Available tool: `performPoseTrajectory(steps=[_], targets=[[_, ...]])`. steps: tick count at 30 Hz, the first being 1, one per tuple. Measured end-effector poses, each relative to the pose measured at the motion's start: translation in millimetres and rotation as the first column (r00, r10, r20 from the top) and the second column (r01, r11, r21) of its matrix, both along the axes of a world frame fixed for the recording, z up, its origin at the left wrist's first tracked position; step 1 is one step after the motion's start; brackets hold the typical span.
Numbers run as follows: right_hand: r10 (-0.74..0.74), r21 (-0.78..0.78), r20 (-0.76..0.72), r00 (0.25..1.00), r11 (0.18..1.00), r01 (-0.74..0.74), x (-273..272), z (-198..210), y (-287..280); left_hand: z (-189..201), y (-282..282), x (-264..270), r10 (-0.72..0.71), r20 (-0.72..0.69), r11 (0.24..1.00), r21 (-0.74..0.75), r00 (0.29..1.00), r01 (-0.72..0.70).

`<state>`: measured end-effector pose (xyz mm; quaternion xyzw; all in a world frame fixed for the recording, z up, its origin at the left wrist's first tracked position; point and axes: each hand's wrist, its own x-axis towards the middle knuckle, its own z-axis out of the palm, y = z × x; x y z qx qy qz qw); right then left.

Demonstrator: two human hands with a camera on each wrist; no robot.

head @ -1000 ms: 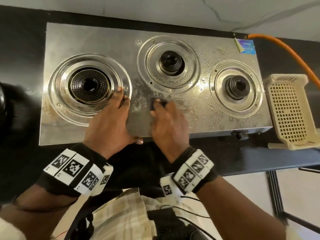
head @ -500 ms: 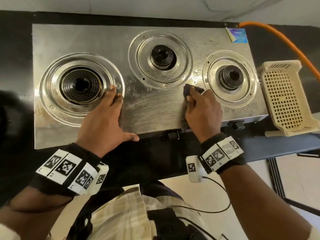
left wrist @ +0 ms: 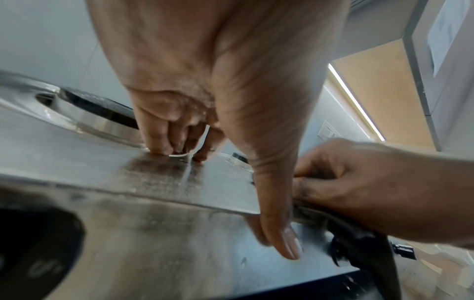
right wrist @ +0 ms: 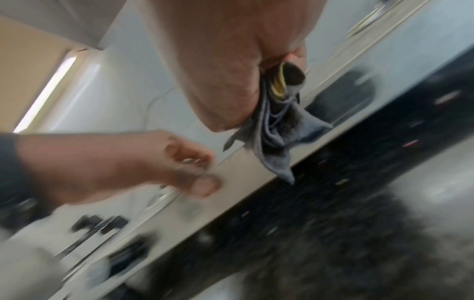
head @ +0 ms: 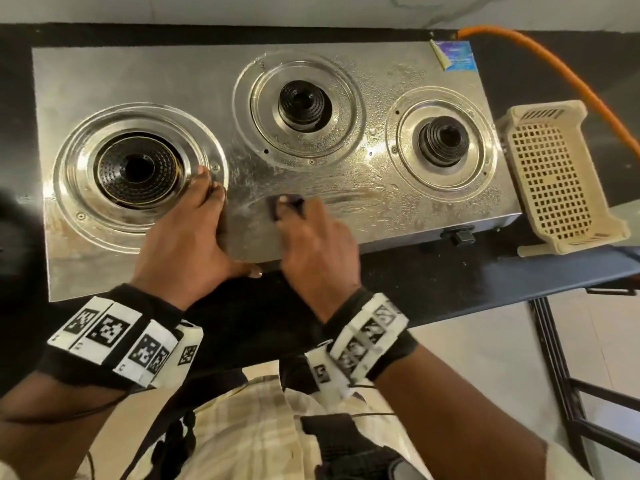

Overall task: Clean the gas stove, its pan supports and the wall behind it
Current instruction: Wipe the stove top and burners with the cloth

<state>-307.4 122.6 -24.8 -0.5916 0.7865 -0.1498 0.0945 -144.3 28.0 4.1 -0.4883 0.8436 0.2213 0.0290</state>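
Note:
A steel three-burner gas stove [head: 138, 74] lies on a black counter, its top wet and streaked, with no pan supports on it. My left hand [head: 187, 237] rests flat on the stove beside the big left burner [head: 138, 169], fingertips [left wrist: 159, 149] pressing the steel and thumb [left wrist: 279, 233] over the front edge. My right hand [head: 311, 237] grips a dark grey cloth [head: 285, 206] and presses it on the stove's front middle, below the centre burner [head: 304, 105]. The cloth [right wrist: 277, 121] hangs bunched from that hand in the right wrist view. The pale wall [head: 242, 8] runs behind.
A beige perforated plastic basket [head: 554, 178] stands at the stove's right end. An orange gas hose [head: 554, 74] curves behind it. The right burner [head: 443, 140] and a black knob [head: 459, 235] lie toward the front right. A dark object [head: 10, 233] sits at the left edge.
My right hand has swept the cloth from beside the right burner back left to the front middle. The left hand has stayed beside the left burner.

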Motion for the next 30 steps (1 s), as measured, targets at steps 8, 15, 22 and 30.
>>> performPoseTrajectory(steps=[8,15,22,30], targets=[[-0.37,0.013,-0.115,0.922,0.927,0.374,-118.6,5.0,52.3,-0.8,-0.6,1.3,0.003,0.036,1.0,0.016,0.999,-0.003],[-0.113,-0.036,-0.015,0.994,0.993,0.112,-13.2,-3.6,13.8,-0.5,1.5,-3.2,0.008,0.039,1.0,0.025,0.999,-0.009],[-0.015,0.0,-0.005,1.0,1.0,0.015,-22.6,2.1,16.9,0.3,5.0,-16.2,0.017,0.018,0.999,0.038,1.0,-0.018],[-0.327,0.021,-0.13,0.936,0.943,0.333,-111.9,5.8,33.5,-3.2,4.2,-14.3,0.022,0.032,0.998,0.055,0.999,-0.023]])
